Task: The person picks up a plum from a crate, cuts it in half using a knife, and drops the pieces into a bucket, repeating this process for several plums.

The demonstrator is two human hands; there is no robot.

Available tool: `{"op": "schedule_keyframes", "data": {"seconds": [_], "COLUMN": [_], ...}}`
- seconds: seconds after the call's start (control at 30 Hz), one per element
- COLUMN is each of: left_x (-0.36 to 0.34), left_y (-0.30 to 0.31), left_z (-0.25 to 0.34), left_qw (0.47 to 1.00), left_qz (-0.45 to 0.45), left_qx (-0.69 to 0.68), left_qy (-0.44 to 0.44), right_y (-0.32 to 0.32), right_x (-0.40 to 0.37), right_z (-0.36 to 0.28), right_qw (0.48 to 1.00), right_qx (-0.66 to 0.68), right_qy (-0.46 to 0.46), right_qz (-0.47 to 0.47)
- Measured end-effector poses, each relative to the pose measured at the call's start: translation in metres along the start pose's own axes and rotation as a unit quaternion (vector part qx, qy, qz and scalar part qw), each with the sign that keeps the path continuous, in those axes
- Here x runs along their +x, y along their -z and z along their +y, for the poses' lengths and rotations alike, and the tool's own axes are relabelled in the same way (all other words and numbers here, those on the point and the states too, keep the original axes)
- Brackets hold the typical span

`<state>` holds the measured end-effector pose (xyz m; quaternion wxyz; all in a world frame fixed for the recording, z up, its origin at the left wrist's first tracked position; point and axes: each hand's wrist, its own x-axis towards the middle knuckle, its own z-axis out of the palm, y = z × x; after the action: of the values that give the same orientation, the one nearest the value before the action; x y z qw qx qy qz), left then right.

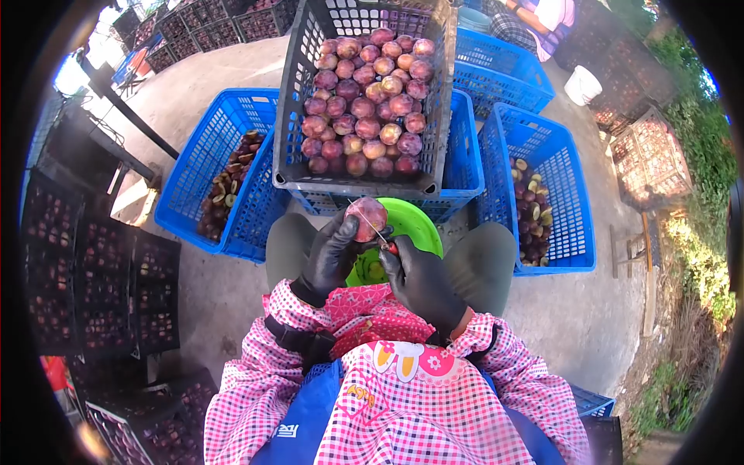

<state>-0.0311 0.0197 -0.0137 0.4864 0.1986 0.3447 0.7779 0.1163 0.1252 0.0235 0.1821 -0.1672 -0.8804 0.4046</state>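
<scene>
My left hand (328, 262), in a black glove, is closed around a reddish-purple plum (364, 214) and holds it up over a bright green basin (425, 229). In my right hand (428, 285), also gloved in black, is a small knife (392, 248) with a red handle. Its thin blade lies across the face of the plum. The basin sits between my knees, partly covered by both hands. Just beyond it stands a black crate (439, 101) full of whole plums (364, 108).
Blue crates (209, 147) with cut plums (229, 186) stand at the left, and another blue crate (573, 201) at the right holds more. Dark stacked crates (101, 271) line the left side. A white bucket (583, 85) and a seated person (535, 23) are farther back.
</scene>
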Motion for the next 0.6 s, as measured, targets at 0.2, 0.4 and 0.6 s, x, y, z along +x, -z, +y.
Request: {"op": "schedule_keyframes", "data": {"seconds": [0.2, 0.4, 0.6], "left_x": [-0.001, -0.002, 0.001], "left_y": [0.0, -0.004, -0.02], "left_z": [0.003, 0.0, 0.002], "left_qw": [1.0, 0.99, 0.992], "left_qz": [0.001, 0.005, 0.006], "left_qx": [0.007, 0.14, -0.116], "left_qy": [-0.004, -0.015, 0.052], "right_y": [-0.003, -0.022, -0.033], "right_x": [0.0, -0.001, -0.008], "right_z": [0.002, 0.01, 0.013], "right_qw": [1.0, 0.999, 0.997], "right_qx": [-0.016, -0.023, 0.017], "right_qy": [-0.001, 0.003, -0.002], "right_qz": [-0.01, 0.035, 0.076]}}
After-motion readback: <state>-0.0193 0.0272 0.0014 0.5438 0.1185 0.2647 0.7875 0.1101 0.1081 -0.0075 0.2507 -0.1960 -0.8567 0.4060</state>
